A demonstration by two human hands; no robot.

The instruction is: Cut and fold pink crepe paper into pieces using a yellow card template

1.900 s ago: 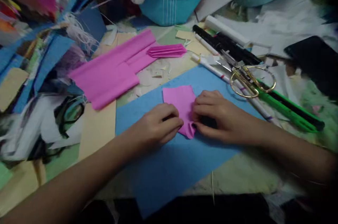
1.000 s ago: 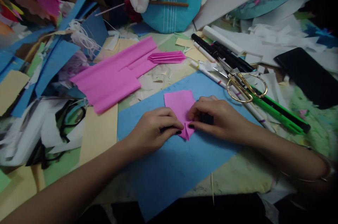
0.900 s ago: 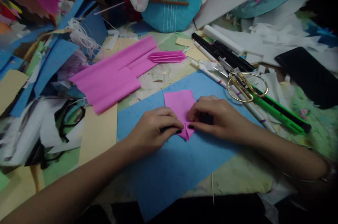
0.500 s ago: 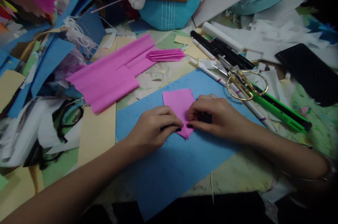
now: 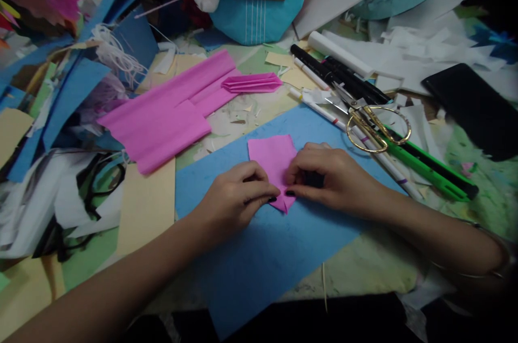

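A small piece of pink crepe paper (image 5: 272,153) lies on a blue sheet (image 5: 259,256), its near end folded to a point. My left hand (image 5: 238,194) pinches the folded part from the left, thumb and fingers together. From the right, my right hand (image 5: 324,178) grips the paper's edge near the same fold, fingers curled. The two thumbs almost meet over the tip. Beyond the hands rest a larger pink crepe sheet (image 5: 162,127) and a narrow pleated pink strip (image 5: 253,83).
Gold-handled scissors (image 5: 378,130) lie over markers beside a green utility knife (image 5: 433,167). A black phone (image 5: 471,111) is at the right. Cream card (image 5: 145,208), white scraps and a heap of blue paper fill the left. A turquoise round piece (image 5: 263,14) stands at the back.
The view has shifted very slightly. Both hands keep the same grip on the folded end of the pink crepe paper.
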